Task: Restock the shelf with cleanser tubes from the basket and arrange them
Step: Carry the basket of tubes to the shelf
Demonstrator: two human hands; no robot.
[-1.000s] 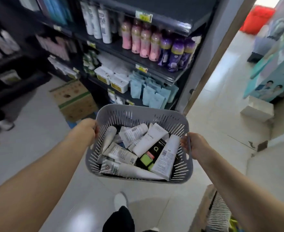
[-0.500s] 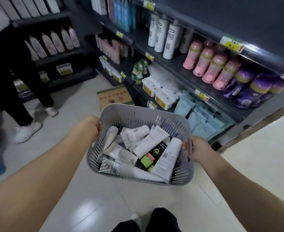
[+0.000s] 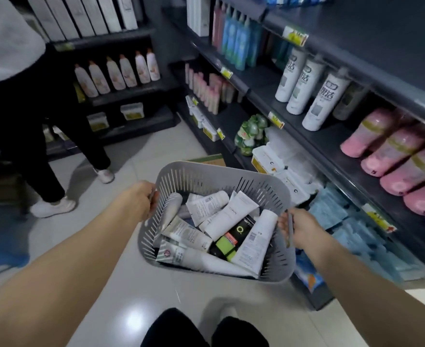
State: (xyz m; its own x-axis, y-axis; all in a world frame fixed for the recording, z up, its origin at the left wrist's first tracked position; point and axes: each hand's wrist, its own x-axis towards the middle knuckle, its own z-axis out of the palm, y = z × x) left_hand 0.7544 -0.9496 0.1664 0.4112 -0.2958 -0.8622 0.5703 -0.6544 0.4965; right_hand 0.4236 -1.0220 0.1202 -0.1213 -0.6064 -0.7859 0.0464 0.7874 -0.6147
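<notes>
Basket (image 3: 206,176), grey, slotted, carried above floor: left hand (image 3: 141,199) and right hand (image 3: 299,227) each clamped on opposite rims. Cleanser tubes (image 3: 231,216) heaped inside. Shelf (image 3: 314,144) just right; aisle floor (image 3: 156,146) open ahead.

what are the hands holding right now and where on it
Both hold the grey basket of tubes by its rim: the left hand on its left edge, the right hand on its right edge.
</notes>
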